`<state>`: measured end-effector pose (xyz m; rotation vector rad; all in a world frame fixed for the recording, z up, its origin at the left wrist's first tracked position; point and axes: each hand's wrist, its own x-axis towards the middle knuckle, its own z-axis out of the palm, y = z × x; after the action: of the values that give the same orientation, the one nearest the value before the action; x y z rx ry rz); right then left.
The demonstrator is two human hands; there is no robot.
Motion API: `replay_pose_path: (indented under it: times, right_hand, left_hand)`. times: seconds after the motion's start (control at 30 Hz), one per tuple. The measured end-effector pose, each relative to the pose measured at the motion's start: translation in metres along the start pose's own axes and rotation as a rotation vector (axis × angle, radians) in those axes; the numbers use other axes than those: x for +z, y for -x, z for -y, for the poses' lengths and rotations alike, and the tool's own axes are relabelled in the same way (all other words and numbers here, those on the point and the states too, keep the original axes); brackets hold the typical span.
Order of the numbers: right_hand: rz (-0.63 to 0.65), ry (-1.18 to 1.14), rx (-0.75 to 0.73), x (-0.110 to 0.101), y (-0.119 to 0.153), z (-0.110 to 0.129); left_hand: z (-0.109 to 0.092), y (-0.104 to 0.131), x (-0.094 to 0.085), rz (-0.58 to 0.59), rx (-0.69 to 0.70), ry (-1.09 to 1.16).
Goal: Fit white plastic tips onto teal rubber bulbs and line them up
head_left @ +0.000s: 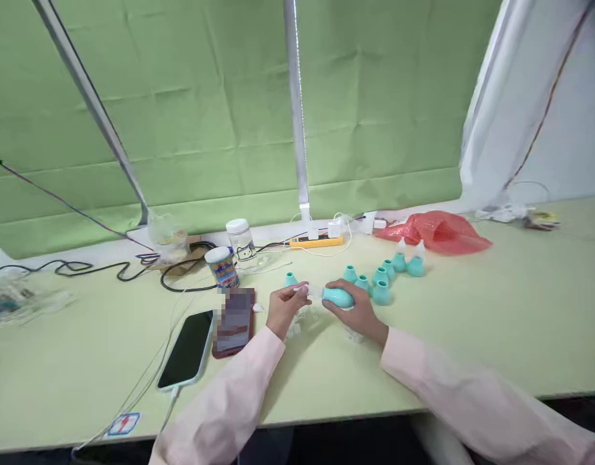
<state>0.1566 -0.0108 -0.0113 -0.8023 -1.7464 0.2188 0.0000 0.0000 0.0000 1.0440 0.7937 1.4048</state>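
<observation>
My right hand [359,314] is wrapped round a turquoise squeeze bulb [338,297] that lies sideways, its neck pointing left. My left hand [284,310] pinches a small translucent tip [315,292], held right at the bulb's neck; whether the two are joined I cannot tell. Small white pieces [293,330] are scattered on the table below my left hand. Beyond my right hand stand several more turquoise bulbs [381,293] with open necks. Two others, such as this tipped bulb [415,265], carry pale pointed tips. A single bulb [290,279] stands behind my left hand.
Left of my hands lie a red-edged phone [233,323] and a black-screened phone [187,352] on a cable. Behind them stand a labelled jar [222,267] and a clear jar [241,241]. Farther back are a yellow power strip [317,242] and a red plastic bag [437,232].
</observation>
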Motion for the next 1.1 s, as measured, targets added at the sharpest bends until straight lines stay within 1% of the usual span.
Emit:
replay_pose_path:
  times: [0.07, 0.17, 0.3, 0.43, 0.5, 0.63, 0.7, 0.83, 0.97, 1.03, 1.1]
  right_hand:
    - [0.006, 0.005, -0.004, 0.0, -0.001, 0.0]
    - [0.007, 0.015, -0.01, 0.0, -0.001, 0.0]
    - [-0.005, 0.032, -0.028, 0.001, 0.0, 0.0]
    - [-0.006, 0.055, -0.055, 0.001, 0.001, 0.001]
    - [0.0, 0.072, -0.08, 0.001, 0.002, 0.001]
    - [0.022, 0.084, -0.18, 0.0, 0.002, 0.0]
    - [0.043, 0.081, -0.222, 0.0, 0.004, -0.001]
    - [0.076, 0.081, -0.263, 0.002, 0.007, -0.001]
    - [0.089, 0.09, -0.294, 0.004, 0.009, 0.0]
    - [0.088, 0.106, -0.318, 0.004, 0.009, 0.0]
    - [0.089, 0.145, -0.355, 0.003, 0.009, -0.001]
  left_hand:
    - [0.0, 0.001, 0.001, 0.002, 0.023, -0.011]
    - [0.0, 0.002, 0.001, 0.033, 0.023, -0.022]
    - [-0.001, 0.003, -0.002, 0.105, -0.043, -0.031]
    - [-0.001, 0.003, -0.004, 0.133, -0.075, -0.068]
    - [-0.002, 0.003, -0.003, 0.158, -0.086, -0.098]
    - [-0.002, 0.008, 0.003, 0.19, -0.09, -0.174]
    - [0.0, 0.009, 0.004, 0.167, -0.068, -0.224]
    - [0.005, 0.008, 0.004, 0.07, -0.005, -0.363]
    - [0.004, 0.007, 0.002, 0.016, 0.077, -0.51]
    - [0.002, 0.008, 0.002, 0.003, 0.086, -0.535]
    - [-0.001, 0.008, 0.003, -0.006, 0.066, -0.533]
